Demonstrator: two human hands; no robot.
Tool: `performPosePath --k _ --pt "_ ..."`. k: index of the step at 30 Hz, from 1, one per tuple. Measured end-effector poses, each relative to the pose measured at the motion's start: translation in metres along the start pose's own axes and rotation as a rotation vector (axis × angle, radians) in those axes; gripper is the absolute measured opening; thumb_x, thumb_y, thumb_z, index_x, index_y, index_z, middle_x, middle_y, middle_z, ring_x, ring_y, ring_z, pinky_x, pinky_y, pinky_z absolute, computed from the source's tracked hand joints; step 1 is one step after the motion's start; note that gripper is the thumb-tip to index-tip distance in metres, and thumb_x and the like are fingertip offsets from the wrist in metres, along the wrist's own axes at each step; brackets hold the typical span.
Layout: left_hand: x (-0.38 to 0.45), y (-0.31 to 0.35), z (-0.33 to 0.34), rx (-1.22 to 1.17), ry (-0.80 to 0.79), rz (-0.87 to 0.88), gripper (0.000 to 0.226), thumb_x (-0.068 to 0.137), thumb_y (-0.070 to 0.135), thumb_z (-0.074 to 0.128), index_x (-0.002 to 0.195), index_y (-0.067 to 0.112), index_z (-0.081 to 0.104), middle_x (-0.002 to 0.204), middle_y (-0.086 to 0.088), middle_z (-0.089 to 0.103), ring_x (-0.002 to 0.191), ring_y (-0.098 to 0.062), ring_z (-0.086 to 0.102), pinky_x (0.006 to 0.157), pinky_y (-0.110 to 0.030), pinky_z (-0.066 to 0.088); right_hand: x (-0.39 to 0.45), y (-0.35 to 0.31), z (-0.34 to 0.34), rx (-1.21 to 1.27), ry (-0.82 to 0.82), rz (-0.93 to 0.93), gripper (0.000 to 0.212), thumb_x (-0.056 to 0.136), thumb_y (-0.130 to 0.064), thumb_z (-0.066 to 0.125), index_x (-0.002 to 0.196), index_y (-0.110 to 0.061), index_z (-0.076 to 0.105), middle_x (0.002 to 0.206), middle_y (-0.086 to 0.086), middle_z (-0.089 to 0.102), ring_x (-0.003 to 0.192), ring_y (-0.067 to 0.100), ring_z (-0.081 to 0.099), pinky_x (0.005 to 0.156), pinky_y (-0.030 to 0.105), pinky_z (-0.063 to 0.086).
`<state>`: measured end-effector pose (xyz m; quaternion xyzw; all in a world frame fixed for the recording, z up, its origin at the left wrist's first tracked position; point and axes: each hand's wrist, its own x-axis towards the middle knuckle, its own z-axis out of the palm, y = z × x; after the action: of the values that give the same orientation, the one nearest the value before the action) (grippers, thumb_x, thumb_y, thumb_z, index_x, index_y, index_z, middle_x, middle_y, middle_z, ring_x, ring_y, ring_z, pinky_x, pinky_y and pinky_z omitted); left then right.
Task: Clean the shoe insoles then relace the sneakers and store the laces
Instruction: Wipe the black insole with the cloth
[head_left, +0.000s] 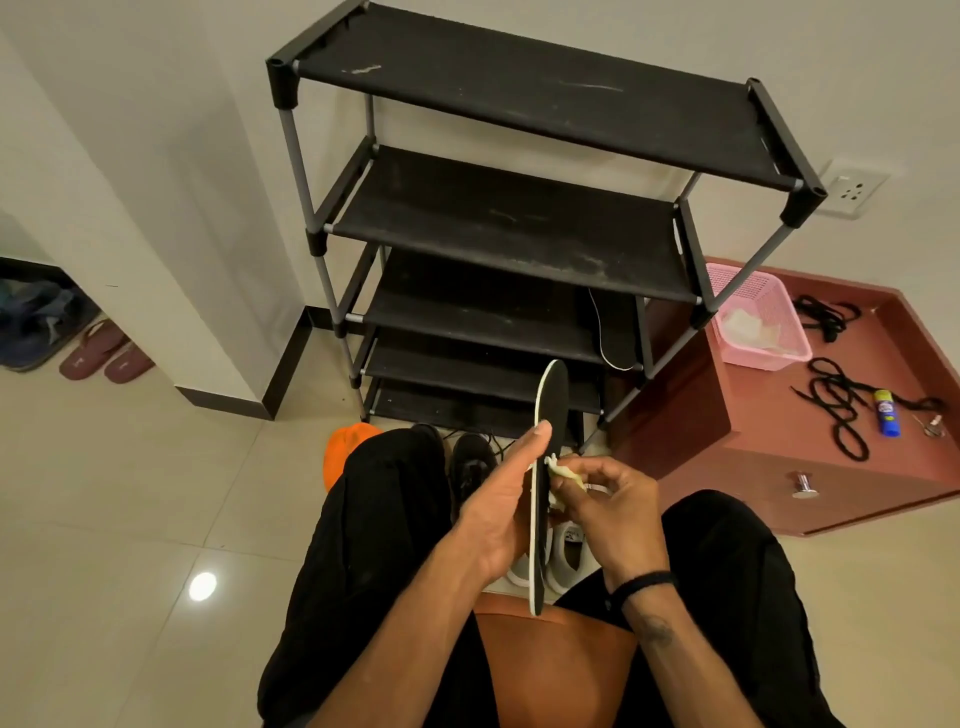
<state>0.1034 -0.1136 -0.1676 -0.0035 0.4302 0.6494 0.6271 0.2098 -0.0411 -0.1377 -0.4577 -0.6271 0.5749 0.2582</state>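
1. Two hands are working one insole (549, 415): your left hand (506, 512) is supporting it on edge with the fingers nearly straight along its back and the thumb tip near its rim, while your right hand (605, 501) is pinching a small pale wipe (563, 472) against its dark face.
2. You are holding the insole upright between your knees, toe end up, in front of the black shoe rack (519, 228). Its lower end is hanging free above the seat, so a firm left palm behind the rubbing point is likely keeping it from flexing.
3. You are rubbing at mid-length. Working in overlapping passes toward each end should be covering the whole face.
4. You are keeping a small wad in the fingertips. Turning it to a fresh side probably avoids smearing.
5. A second insole (610, 332) is lying on a lower rack shelf.
6. Black laces (841, 410) are lying on the red cabinet (779, 488), beside the pink basket (756, 317). Black and white sneakers (470, 462) are waiting on the floor below your hands.
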Motion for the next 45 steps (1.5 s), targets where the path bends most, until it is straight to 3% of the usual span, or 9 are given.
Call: performPosePath --k 6,9,13,18,23,30,36,41,45 --pt "-0.001 0.009 -0.003 -0.229 -0.042 -0.005 0.074 0.097 0.069 0.051 0.138 0.009 0.067 0.132 -0.018 0.068 0.113 -0.031 0.068 0.1 -0.046 0.055 0.004 -0.002 -0.005 -0.347 0.065 -0.297 0.022 0.09 -0.006 0.072 0.101 -0.025 0.079 0.102 -0.019 0.067 0.091 0.006 0.069 0.076 0.023 0.058" --pt "-0.006 0.01 0.001 -0.257 -0.038 0.027 0.07 0.101 0.067 0.042 0.129 0.01 0.073 0.136 -0.017 0.068 0.117 -0.029 0.068 0.104 -0.044 0.053 0.005 -0.002 0.004 -0.767 0.086 -0.596 0.026 0.086 0.004 0.07 0.103 -0.014 0.078 0.104 -0.004 0.064 0.094 0.015 0.061 0.081 0.029 0.056" --pt "-0.006 0.013 0.001 -0.273 -0.076 0.063 0.073 0.102 0.068 0.038 0.128 0.01 0.074 0.141 -0.015 0.065 0.132 -0.029 0.062 0.117 -0.046 0.042 0.009 0.008 0.017 -0.986 0.006 -0.613 0.028 0.084 0.007 0.069 0.103 -0.013 0.075 0.103 -0.002 0.059 0.09 0.019 0.053 0.071 0.033 0.056" --pt "0.001 0.012 -0.007 -0.315 -0.102 0.099 0.087 0.1 0.073 0.031 0.13 0.002 0.071 0.144 -0.017 0.062 0.14 -0.024 0.055 0.124 -0.042 0.032 -0.009 0.017 0.027 -0.737 -0.093 -0.556 0.027 0.088 0.005 0.064 0.102 -0.015 0.077 0.102 -0.002 0.063 0.095 0.016 0.06 0.084 0.019 0.048" --pt "0.001 0.015 -0.009 -0.415 -0.131 0.18 0.081 0.103 0.069 0.033 0.135 0.002 0.067 0.147 -0.019 0.059 0.138 -0.029 0.057 0.124 -0.044 0.033 -0.055 0.005 0.011 -0.625 -0.153 -0.617 0.029 0.082 0.008 0.071 0.094 -0.017 0.08 0.097 -0.006 0.07 0.088 0.009 0.066 0.079 0.021 0.054" --pt "-0.001 0.009 0.001 -0.346 -0.164 0.103 0.086 0.101 0.072 0.036 0.142 0.001 0.06 0.15 -0.019 0.056 0.141 -0.027 0.054 0.125 -0.043 0.032 -0.029 -0.001 0.027 -0.552 0.015 -0.594 0.021 0.087 0.002 0.062 0.091 -0.01 0.079 0.095 0.0 0.069 0.091 0.018 0.066 0.087 0.011 0.045" --pt "-0.002 0.011 -0.004 -0.414 -0.189 0.125 0.077 0.103 0.065 0.046 0.153 0.006 0.048 0.159 -0.017 0.045 0.149 -0.03 0.043 0.129 -0.041 0.023 0.009 -0.028 0.049 -0.699 0.006 -0.591 0.032 0.08 0.01 0.062 0.089 -0.015 0.08 0.091 0.0 0.07 0.086 0.018 0.065 0.082 0.035 0.056" --pt "-0.001 0.014 -0.01 -0.369 -0.15 0.127 0.081 0.103 0.068 0.035 0.134 0.001 0.068 0.135 -0.018 0.064 0.121 -0.027 0.063 0.124 -0.047 0.033 -0.037 -0.024 0.04 -0.608 -0.09 -0.597 0.021 0.088 -0.005 0.058 0.091 -0.007 0.079 0.097 0.008 0.072 0.091 0.023 0.069 0.087 0.031 0.053" --pt "0.003 0.013 -0.011 -0.374 -0.131 0.175 0.078 0.106 0.065 0.031 0.144 0.002 0.059 0.141 -0.02 0.059 0.121 -0.027 0.061 0.122 -0.053 0.035 -0.066 -0.006 0.015 -0.603 -0.121 -0.615 0.031 0.081 0.012 0.071 0.093 -0.015 0.08 0.098 -0.005 0.07 0.092 0.006 0.065 0.086 0.017 0.051"
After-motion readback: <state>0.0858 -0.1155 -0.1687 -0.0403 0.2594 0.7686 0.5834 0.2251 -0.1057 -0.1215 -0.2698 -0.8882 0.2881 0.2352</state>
